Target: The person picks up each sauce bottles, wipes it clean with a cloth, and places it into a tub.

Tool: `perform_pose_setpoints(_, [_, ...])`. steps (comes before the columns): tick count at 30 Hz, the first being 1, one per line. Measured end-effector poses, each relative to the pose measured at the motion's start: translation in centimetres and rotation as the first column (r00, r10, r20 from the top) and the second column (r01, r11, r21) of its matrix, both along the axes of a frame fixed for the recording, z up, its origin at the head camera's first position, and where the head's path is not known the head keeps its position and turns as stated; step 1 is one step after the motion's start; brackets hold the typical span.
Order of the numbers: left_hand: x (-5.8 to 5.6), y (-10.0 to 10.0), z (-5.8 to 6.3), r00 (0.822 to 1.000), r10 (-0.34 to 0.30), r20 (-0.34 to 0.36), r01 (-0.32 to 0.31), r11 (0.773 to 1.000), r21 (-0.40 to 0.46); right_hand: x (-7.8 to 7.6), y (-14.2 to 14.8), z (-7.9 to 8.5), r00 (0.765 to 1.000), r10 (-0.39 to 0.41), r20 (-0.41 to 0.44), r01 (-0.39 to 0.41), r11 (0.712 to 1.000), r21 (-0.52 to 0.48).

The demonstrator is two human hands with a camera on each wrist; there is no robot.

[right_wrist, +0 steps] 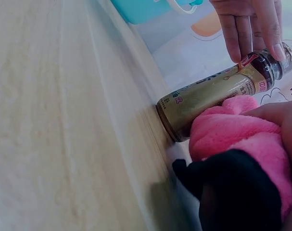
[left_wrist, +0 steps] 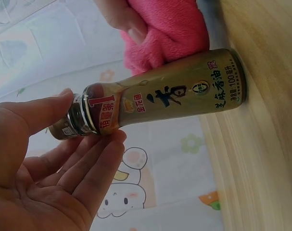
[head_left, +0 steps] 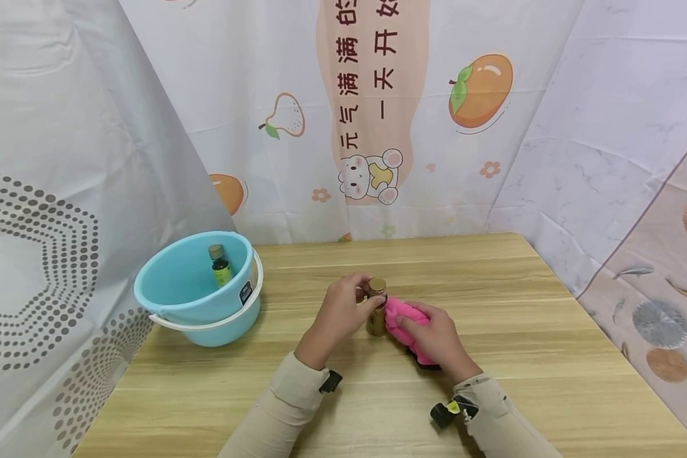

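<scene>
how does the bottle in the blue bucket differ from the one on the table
The table bottle has a golden body; the bucket bottle is dark with a yellow-green label. The left hand holds the table bottle near its neck; no hand touches the bucket bottle. Both have brownish-gold caps.

You see a bright pink cloth (left_wrist: 172,31), an olive-gold bottle (left_wrist: 179,91) with a red neck label (left_wrist: 106,108), a light-blue bucket (head_left: 194,313), a yellowish wood-grain tabletop (head_left: 492,280) and a white backdrop (head_left: 252,57) printed with orange fruit (head_left: 483,90).
</scene>
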State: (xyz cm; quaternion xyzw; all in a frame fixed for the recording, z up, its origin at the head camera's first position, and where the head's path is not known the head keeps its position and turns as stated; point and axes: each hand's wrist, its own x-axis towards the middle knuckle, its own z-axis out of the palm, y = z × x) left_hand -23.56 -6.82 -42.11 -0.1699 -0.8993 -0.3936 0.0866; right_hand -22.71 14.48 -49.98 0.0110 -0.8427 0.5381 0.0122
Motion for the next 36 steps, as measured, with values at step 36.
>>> perform_pose_setpoints(36, [0.1,-0.1,0.2,0.998,-0.054,0.016,0.054,0.999,0.007,0.1,-0.1,0.8,0.998,0.019,0.064,0.007,0.919,-0.394])
